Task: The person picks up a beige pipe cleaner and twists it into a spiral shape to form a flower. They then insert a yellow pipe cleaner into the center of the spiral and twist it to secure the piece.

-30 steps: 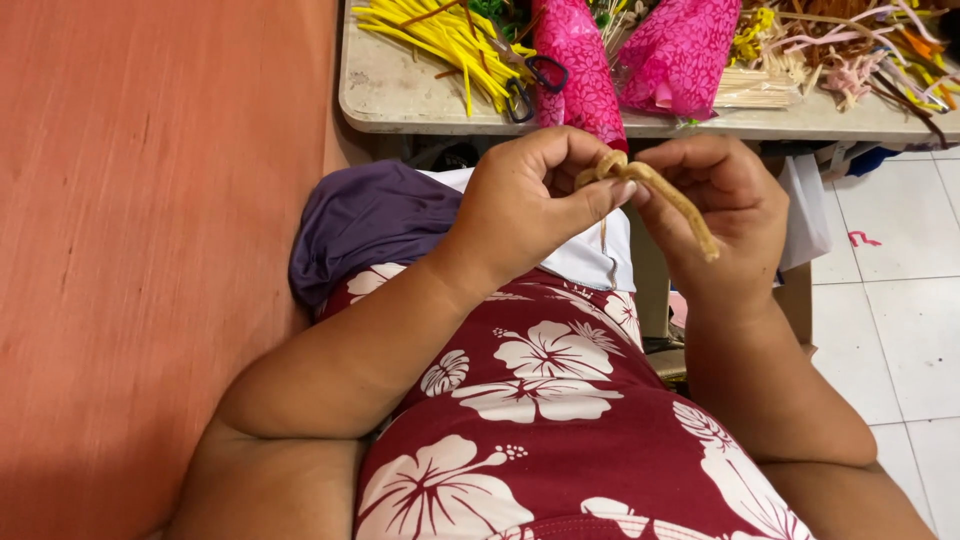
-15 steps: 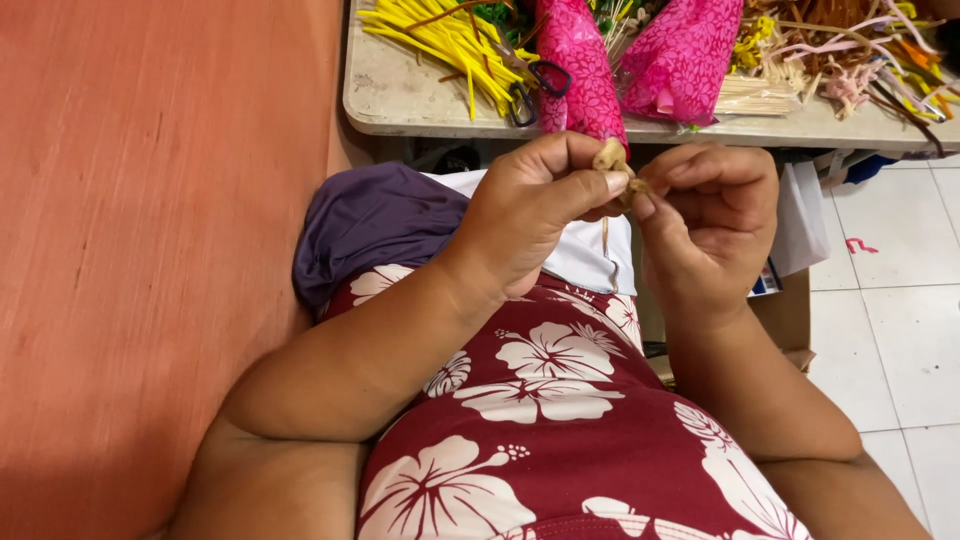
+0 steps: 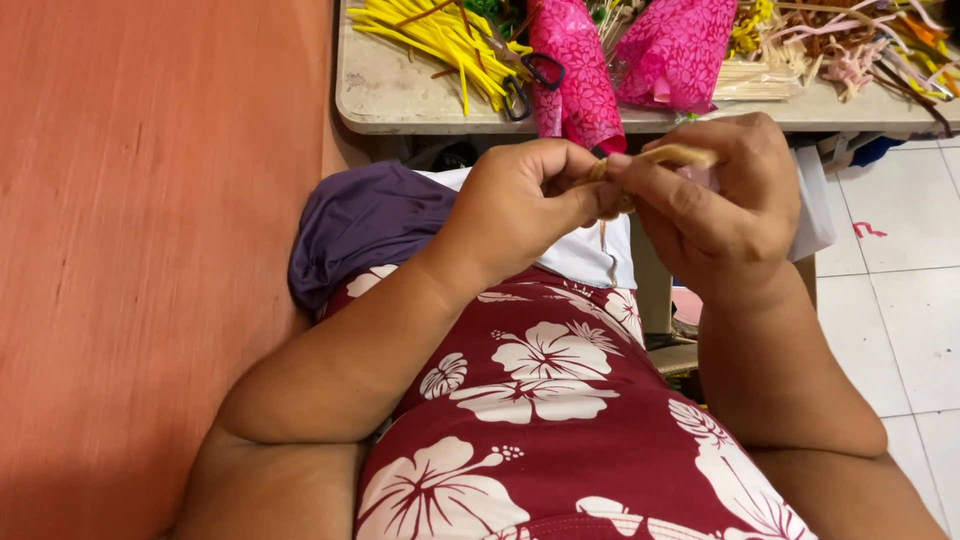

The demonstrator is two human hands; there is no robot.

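Observation:
My left hand (image 3: 520,205) and my right hand (image 3: 720,200) meet in front of my chest, both pinching a thin tan dried-leaf strip (image 3: 672,156). The strip's upper end curls over my right fingers; a thin strand hangs down between the hands. The fingers hide most of the strip. Below the hands lies my lap in a dark red dress with white flowers (image 3: 540,400).
A pale table (image 3: 390,95) stands ahead, holding yellow strips (image 3: 430,35), black-handled scissors (image 3: 525,80), two pink patterned bundles (image 3: 675,50) and mixed coloured strips (image 3: 850,40). A purple cloth (image 3: 365,220) lies by my left wrist. An orange wall (image 3: 150,250) fills the left; white floor tiles (image 3: 900,300) are on the right.
The strip, which hung long from my right hand a second ago, is now drawn up short between both hands. My right hand has turned over it.

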